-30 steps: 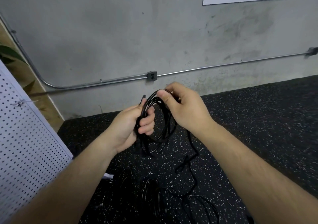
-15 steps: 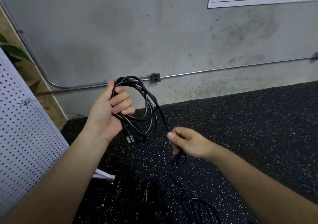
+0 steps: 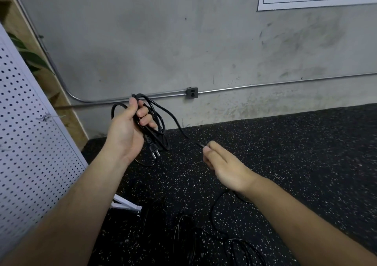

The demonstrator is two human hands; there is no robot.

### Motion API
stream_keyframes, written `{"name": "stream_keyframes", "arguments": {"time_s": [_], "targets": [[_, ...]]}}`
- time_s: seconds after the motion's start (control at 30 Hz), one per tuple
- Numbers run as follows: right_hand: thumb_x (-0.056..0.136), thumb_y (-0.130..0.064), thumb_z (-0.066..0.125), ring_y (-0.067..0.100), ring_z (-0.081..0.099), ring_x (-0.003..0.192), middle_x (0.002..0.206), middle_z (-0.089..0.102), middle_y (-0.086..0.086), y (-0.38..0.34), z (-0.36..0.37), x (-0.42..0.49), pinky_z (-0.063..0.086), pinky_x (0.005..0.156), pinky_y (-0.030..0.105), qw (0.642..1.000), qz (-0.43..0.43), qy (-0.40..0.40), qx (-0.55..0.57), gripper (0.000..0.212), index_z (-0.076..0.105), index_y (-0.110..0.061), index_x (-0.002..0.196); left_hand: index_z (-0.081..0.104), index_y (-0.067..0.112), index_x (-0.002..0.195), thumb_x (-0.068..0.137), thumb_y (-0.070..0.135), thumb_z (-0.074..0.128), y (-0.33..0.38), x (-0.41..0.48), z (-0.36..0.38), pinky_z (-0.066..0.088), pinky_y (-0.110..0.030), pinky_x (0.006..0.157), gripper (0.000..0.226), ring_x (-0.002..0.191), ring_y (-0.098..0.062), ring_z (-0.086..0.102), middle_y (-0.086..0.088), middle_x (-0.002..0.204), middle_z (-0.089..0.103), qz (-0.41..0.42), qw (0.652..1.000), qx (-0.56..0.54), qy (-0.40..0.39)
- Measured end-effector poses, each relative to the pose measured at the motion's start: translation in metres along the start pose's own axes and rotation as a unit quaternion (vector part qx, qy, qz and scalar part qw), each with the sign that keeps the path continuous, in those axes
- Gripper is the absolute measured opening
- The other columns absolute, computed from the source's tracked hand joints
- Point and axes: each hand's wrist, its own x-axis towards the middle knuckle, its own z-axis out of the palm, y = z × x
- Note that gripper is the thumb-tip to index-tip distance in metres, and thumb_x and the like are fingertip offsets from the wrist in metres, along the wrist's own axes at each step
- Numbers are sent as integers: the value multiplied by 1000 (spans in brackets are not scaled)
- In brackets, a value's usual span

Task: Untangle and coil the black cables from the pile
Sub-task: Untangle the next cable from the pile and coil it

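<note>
One cable [image 3: 163,111] is mostly coiled, its loops clamped in the left grip [image 3: 132,131] and its loose tail pinched in the right grip [image 3: 222,163] — while the tangled pile [image 3: 189,235] on the floor [image 3: 306,153] looks not yet sorted.

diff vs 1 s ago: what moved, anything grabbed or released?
The right hand let go of the coil and slid down and to the right along the loose strand, which it now pinches away from the coil. The left hand carried the coil left. Unchanged: the left hand grips the coil, and the pile lies on the floor.
</note>
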Motion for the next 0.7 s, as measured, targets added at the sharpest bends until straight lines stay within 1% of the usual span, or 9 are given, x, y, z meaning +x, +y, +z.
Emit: {"name": "stream_keyframes", "arguments": {"time_s": [0.07,0.13,0.2,0.33,0.4,0.5,0.57,0.63,0.7], "targets": [[109,-37,38,-2,47,61,75,51,-11,-10,-3,-5,39,63,19,996,-22,-21,-85,30,57,-19,95,52,20,89,108,37,42,-2,2,-3,37,-22,56,27,54,-7,30,10,66,37,0,1000,14,-1],[107,-37,44,1,46,53,68,55,-8,-17,-4,-6,42,55,24,988,-22,-49,-146,29,61,-18,94,53,19,89,107,37,44,-7,3,-3,34,-22,56,27,54,-8,30,9,66,37,-4,1000,29,-10],[106,-39,47,10,51,56,68,58,-4,-22,-1,-8,47,58,35,976,-33,-63,-207,30,62,-18,91,52,16,91,107,35,45,-13,0,0,33,-23,54,26,54,-9,31,7,67,38,-3,998,57,-21],[105,-45,47,10,52,59,67,58,-7,-38,5,-12,46,57,30,947,-93,-87,-293,30,68,-24,102,53,13,95,106,33,46,-27,-13,10,40,-27,59,23,58,-13,46,3,69,51,1,981,183,-60],[104,-46,49,9,48,57,68,59,-9,-49,6,-12,40,57,28,939,-128,-66,-312,29,70,-27,104,58,13,93,101,37,49,-33,-23,17,46,-32,68,27,65,-17,58,0,73,62,-9,957,278,-89],[100,-48,57,7,50,60,82,70,-7,-64,-2,-10,42,59,28,947,-153,15,-283,28,71,-24,104,66,13,97,90,44,54,-40,-36,25,53,-34,80,35,79,-18,68,-3,83,72,-34,918,371,-132],[90,-54,68,5,55,63,78,69,-8,-69,-11,-9,42,59,28,964,-117,91,-222,31,64,-24,93,69,9,102,92,41,55,-46,-43,32,56,-34,70,36,64,-22,65,-10,74,68,-60,923,352,-145],[75,-63,78,6,54,64,72,62,-8,-69,-20,-8,39,54,28,968,-63,161,-181,49,52,-24,85,69,10,81,97,35,55,-48,-48,39,50,-32,50,33,43,-19,46,-10,58,52,-90,944,286,-136],[68,-66,82,8,51,61,70,59,-7,-67,-24,-6,38,53,27,967,-43,191,-164,57,50,-22,84,55,18,56,95,41,56,-48,-49,45,38,-27,41,45,38,-13,29,-2,51,34,-126,953,238,-141]]}}
